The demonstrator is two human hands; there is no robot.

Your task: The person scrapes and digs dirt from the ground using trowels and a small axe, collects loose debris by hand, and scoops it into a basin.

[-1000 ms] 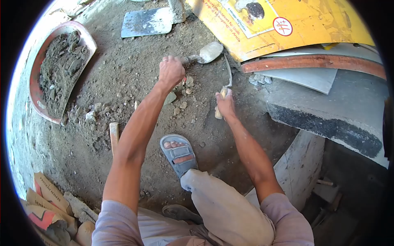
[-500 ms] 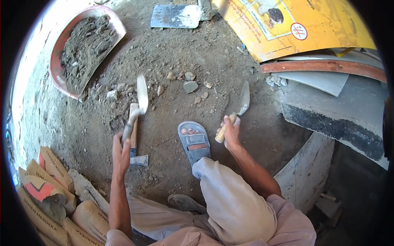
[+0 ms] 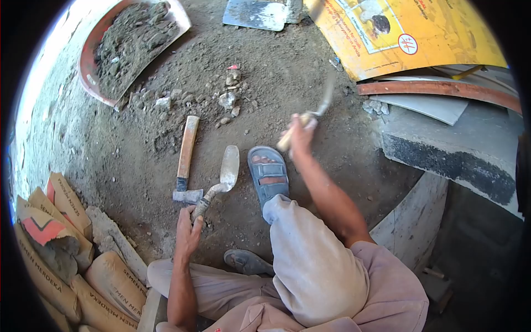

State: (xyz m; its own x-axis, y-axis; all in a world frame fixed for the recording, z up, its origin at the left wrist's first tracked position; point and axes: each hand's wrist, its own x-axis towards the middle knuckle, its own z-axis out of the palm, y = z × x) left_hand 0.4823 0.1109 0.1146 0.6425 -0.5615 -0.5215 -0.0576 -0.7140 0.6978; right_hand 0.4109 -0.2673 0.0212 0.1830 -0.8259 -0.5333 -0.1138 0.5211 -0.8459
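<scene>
My left hand (image 3: 189,232) is closed round the handle of a trowel with a rounded, mortar-stained blade (image 3: 230,163), which points away from me between the hammer and my sandal. A hammer (image 3: 188,146) with a wooden handle lies on the soil just beyond that hand, its head toward me. In my right hand (image 3: 300,134) is the pale wooden handle of a second trowel (image 3: 326,97). Its blade is blurred by motion and held above the soil, short of the yellow sheet.
A reddish basin (image 3: 88,72) of dark soil or mortar stands at the upper left. Beyond are a flat metal blade (image 3: 254,14) and a yellow printed sheet (image 3: 420,50). A concrete ledge (image 3: 442,138) is at right, paper cement bags (image 3: 97,299) lower left, stones (image 3: 227,100) ahead.
My left hand, with its trowel, has come back from the far soil to beside the hammer head. My right hand has moved slightly up and left since half a second ago. The view has shifted.
</scene>
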